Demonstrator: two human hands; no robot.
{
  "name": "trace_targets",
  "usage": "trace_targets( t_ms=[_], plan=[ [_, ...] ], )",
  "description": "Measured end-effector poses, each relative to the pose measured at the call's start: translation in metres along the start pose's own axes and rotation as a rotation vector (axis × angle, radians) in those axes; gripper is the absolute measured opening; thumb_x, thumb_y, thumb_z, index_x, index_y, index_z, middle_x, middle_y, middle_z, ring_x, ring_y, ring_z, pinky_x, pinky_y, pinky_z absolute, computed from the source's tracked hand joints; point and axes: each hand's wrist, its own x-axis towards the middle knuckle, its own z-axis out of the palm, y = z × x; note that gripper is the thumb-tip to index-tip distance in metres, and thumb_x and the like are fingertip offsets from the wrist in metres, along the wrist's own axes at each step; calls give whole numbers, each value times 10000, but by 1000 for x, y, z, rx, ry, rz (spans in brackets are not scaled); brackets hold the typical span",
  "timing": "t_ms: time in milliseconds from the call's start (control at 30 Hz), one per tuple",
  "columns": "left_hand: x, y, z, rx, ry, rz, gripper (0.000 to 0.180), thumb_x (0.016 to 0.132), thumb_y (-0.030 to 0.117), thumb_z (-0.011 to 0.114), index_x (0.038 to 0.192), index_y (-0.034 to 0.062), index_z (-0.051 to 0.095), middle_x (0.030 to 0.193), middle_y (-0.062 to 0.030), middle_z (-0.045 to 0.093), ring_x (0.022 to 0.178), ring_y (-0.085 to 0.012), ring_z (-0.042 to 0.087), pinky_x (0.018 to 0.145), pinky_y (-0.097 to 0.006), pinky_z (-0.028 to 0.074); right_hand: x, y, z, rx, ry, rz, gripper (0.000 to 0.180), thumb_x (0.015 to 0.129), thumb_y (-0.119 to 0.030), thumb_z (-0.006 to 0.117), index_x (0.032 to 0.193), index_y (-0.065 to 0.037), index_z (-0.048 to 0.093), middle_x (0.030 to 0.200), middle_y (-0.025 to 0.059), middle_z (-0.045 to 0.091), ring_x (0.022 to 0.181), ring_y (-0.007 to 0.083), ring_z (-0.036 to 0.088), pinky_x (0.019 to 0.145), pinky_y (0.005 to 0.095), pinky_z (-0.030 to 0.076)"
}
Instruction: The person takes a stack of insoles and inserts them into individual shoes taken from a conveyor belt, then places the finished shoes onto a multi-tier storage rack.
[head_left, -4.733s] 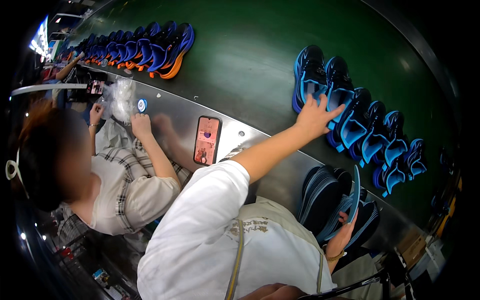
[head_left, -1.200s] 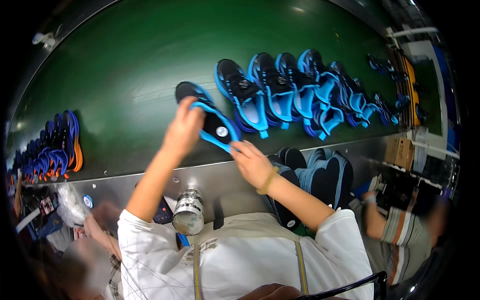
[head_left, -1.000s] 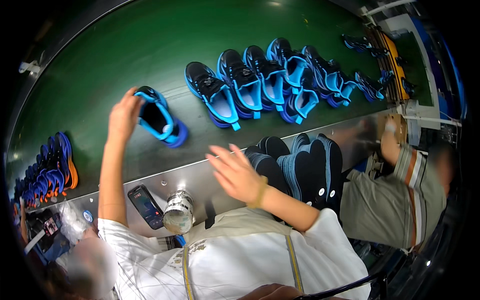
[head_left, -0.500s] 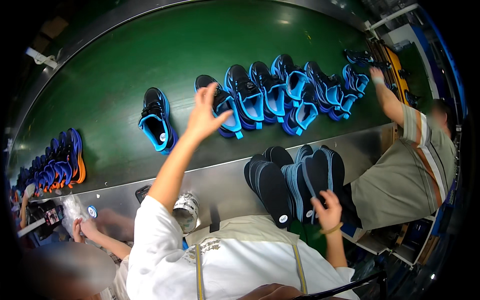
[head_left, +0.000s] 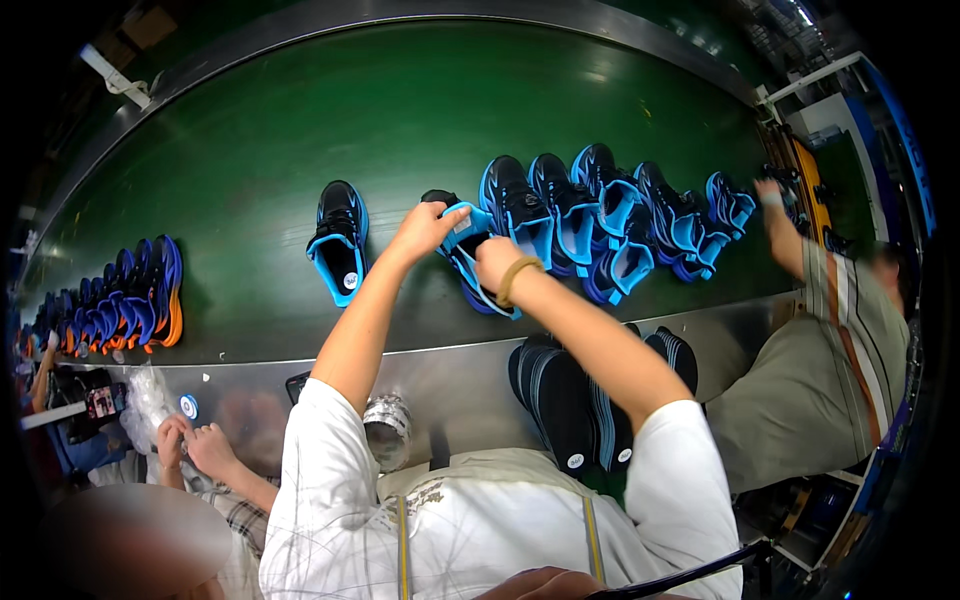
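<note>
Both my hands are on one black-and-blue shoe lying on the green conveyor belt. My left hand grips its upper edge near the heel. My right hand, with a tan band on the wrist, is pushed into or against the shoe's opening. A single matching shoe lies apart to the left. To the right a tight row of several black-and-blue shoes rests on the belt. A stack of dark insoles stands on the metal ledge below my right arm.
A row of blue-and-orange shoes sits at the belt's far left. A metal tin stands on the steel ledge. One person at lower left handles a plastic bag; another on the right reaches a hand to the belt.
My left hand has dropped from the row of shoes onto one shoe. My right hand has come up from the insole stack to the same shoe. The single shoe lies further left.
</note>
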Motion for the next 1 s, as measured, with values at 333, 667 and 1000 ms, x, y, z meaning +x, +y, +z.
trace_targets(
  t_ms=[333,667,1000],
  plan=[
    [-25,4,11,-48,240,52,416,791,394,494,821,-18,544,659,-62,496,623,-126,424,575,-286,377,-28,-21,-17,-142,-307,205,244,703,-182,527,852,-5,606,935,204,557,889,303,542,769,328,441],
    [-9,-20,19,-209,133,77,416,809,385,448,666,-1,509,541,-133,478,507,-220,452,508,-338,368,6,-1,28,-342,-61,-48,178,729,-90,490,827,7,603,958,175,507,871,279,524,716,318,460],
    [-19,-10,22,-82,196,67,370,839,346,423,754,-7,490,562,-99,421,549,-142,389,535,-290,358,29,10,41,-433,-290,-83,291,769,-162,429,974,-11,570,1035,200,494,909,283,500,796,345,408]
  ],
)
